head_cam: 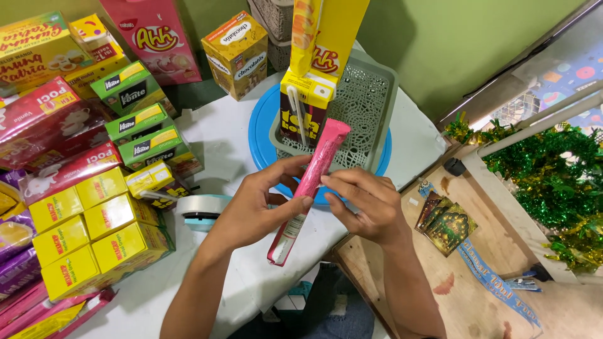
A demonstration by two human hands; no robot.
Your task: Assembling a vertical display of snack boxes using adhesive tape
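A long pink snack stick packet (317, 169) is held slanted between both hands above the white table top (226, 150). My left hand (260, 207) pinches its lower middle with thumb and fingers. My right hand (364, 204) touches the packet's right side with its fingertips. Just beyond the packet stands a grey perforated basket (370, 107) on a blue round tray (260, 125). In the basket are a small carton drink (304, 107) with a straw on it and a tall yellow snack packet (326, 34).
Yellow boxes (94, 232), green boxes (141, 129), red and pink packets (50, 132) and a brown-yellow carton (237, 53) crowd the left and back. A tape dispenser (201, 210) lies near my left wrist. Right: a wooden surface (458, 282) with cards (446, 220), green tinsel (553, 176).
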